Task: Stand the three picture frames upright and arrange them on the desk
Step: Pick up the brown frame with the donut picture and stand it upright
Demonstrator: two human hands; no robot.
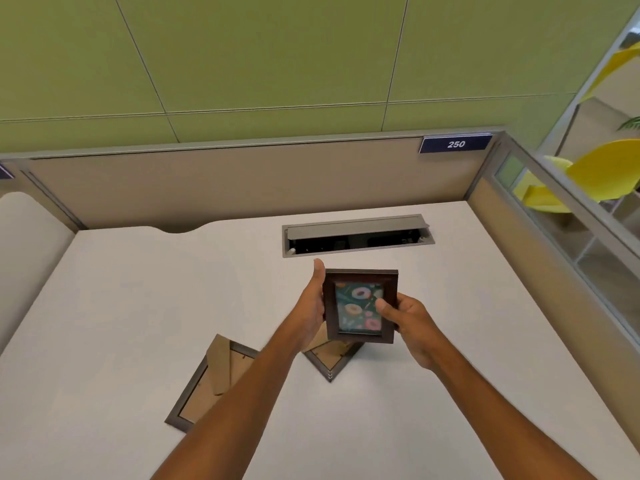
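A small dark brown picture frame (360,278) with a doughnut print is held upright above the white desk (121,306), its picture facing me. My left hand (311,303) grips its left edge and my right hand (408,320) grips its right side, thumb on the glass. Two grey frames lie face down on the desk. One grey frame (204,386) lies at the lower left, its cardboard stand showing. The other grey frame (330,363) sits below the held frame, mostly hidden by it and my left hand.
An open grey cable hatch (356,235) is set into the desk behind the held frame. Beige partition walls (207,188) close the desk at the back and right. A blue sign reading 250 (455,144) hangs on the back partition.
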